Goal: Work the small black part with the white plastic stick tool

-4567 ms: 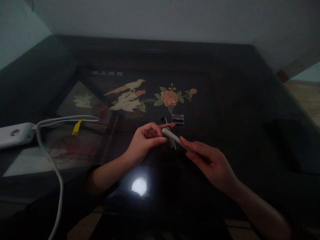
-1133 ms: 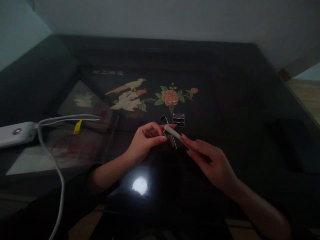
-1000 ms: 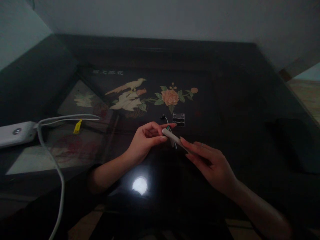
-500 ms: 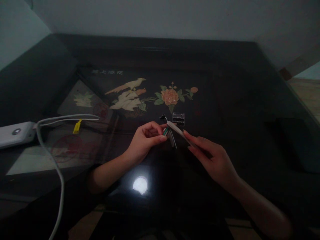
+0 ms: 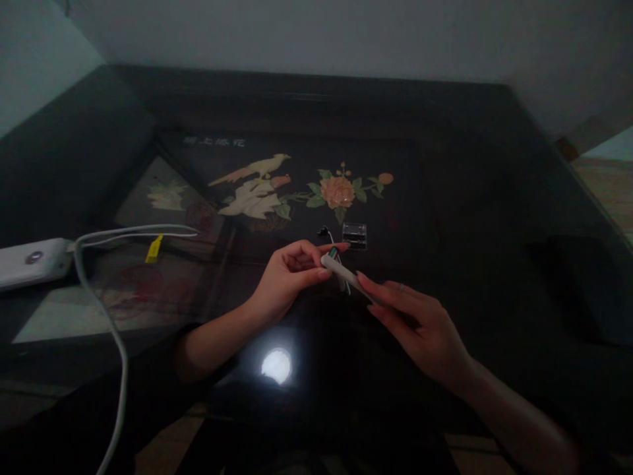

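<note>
My left hand (image 5: 291, 274) is closed, thumb and fingers pinching a small green piece (image 5: 333, 253), which is mostly hidden. My right hand (image 5: 418, 316) grips a flat, pale bar (image 5: 341, 270) between thumb and fingers. The bar slants across the green piece, its far end by my left thumb and fingertips. Under it shows a thin white strip (image 5: 348, 287) pointing down; what it belongs to is unclear. Just beyond my fingertips lies a small clear-and-black case (image 5: 355, 236). Left of that is a tiny black part (image 5: 323, 231).
On the dark glossy table (image 5: 475, 198), a white device (image 5: 34, 262) lies at the left with a pale cable (image 5: 116, 330) and a yellow tag (image 5: 154, 249). A dark flat object (image 5: 593, 290) lies at the right. Bird and flower inlays decorate the tabletop.
My right hand has shifted slightly left and down with the pale bar, whose far end now crosses lower over the green piece. My left hand stays almost still.
</note>
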`<state>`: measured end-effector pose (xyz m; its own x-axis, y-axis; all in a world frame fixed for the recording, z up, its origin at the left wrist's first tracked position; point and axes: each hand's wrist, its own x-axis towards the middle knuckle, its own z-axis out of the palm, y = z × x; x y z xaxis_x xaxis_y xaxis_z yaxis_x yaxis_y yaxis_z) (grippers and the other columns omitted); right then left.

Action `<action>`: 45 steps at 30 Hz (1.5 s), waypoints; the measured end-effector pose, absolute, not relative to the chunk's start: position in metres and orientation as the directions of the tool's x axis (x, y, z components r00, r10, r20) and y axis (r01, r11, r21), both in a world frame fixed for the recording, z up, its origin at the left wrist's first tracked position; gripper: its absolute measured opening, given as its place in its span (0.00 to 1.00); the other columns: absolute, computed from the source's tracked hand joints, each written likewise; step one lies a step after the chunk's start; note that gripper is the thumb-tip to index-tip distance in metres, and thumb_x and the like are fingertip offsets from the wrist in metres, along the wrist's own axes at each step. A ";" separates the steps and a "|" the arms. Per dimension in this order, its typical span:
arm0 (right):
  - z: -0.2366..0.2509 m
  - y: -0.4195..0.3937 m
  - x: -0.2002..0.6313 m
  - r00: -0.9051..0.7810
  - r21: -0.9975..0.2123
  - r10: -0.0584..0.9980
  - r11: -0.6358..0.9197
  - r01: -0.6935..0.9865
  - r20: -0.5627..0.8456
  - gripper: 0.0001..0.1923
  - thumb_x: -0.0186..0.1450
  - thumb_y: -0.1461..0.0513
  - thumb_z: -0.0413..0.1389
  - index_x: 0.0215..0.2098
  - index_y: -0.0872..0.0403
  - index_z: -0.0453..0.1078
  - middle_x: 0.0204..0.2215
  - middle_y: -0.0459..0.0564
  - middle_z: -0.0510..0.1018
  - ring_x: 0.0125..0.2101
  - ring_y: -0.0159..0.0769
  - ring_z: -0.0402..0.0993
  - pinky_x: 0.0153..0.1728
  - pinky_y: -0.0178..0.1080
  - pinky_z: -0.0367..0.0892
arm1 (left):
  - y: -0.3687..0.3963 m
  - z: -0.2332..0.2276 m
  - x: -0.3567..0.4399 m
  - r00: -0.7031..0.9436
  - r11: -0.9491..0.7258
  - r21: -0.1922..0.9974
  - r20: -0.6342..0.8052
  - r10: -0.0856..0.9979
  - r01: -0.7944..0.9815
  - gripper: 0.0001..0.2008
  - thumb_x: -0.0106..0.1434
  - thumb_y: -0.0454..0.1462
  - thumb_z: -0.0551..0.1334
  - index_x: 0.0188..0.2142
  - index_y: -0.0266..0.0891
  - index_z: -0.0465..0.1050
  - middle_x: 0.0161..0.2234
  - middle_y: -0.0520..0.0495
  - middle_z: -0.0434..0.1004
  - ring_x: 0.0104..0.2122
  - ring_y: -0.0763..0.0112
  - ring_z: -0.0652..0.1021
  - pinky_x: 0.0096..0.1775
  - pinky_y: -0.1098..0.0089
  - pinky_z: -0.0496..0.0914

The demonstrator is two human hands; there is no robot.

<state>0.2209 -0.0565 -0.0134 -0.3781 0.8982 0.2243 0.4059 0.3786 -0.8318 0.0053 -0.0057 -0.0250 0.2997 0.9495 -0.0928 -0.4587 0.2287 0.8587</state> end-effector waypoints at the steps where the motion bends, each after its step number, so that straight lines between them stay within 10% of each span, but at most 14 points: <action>1: -0.013 -0.057 0.221 -0.382 -0.835 0.898 0.375 0.403 0.219 0.23 0.68 0.68 0.53 0.60 0.50 0.70 0.33 0.47 0.80 0.29 0.32 0.72 0.29 0.33 0.70 | -0.006 -0.025 0.005 0.302 0.231 0.855 -0.093 0.949 -0.463 0.13 0.48 0.34 0.76 0.26 0.37 0.72 0.42 0.41 0.85 0.42 0.64 0.83 0.41 0.71 0.74; 16: -0.017 -0.049 0.223 -0.282 -0.834 0.939 0.310 0.457 0.195 0.23 0.68 0.67 0.53 0.60 0.48 0.69 0.44 0.50 0.83 0.37 0.36 0.77 0.38 0.38 0.74 | -0.006 -0.027 0.007 0.252 0.199 0.884 -0.096 0.963 -0.423 0.13 0.46 0.35 0.77 0.23 0.38 0.73 0.25 0.52 0.80 0.41 0.65 0.81 0.45 0.70 0.71; 34: -0.010 -0.056 0.218 -0.353 -0.882 0.923 0.290 0.373 0.154 0.21 0.68 0.66 0.54 0.58 0.48 0.72 0.36 0.47 0.83 0.29 0.32 0.75 0.30 0.34 0.73 | -0.006 -0.024 0.007 0.302 0.231 0.873 -0.102 0.948 -0.430 0.14 0.47 0.35 0.76 0.26 0.37 0.71 0.46 0.39 0.83 0.43 0.60 0.82 0.42 0.67 0.74; 45: -0.016 -0.049 0.222 -0.282 -0.877 0.947 0.262 0.402 0.154 0.22 0.68 0.67 0.54 0.59 0.47 0.70 0.47 0.50 0.83 0.42 0.38 0.80 0.42 0.40 0.76 | -0.006 -0.027 0.007 0.263 0.189 0.887 -0.080 0.961 -0.421 0.12 0.46 0.35 0.76 0.23 0.39 0.73 0.23 0.52 0.78 0.37 0.66 0.81 0.43 0.70 0.71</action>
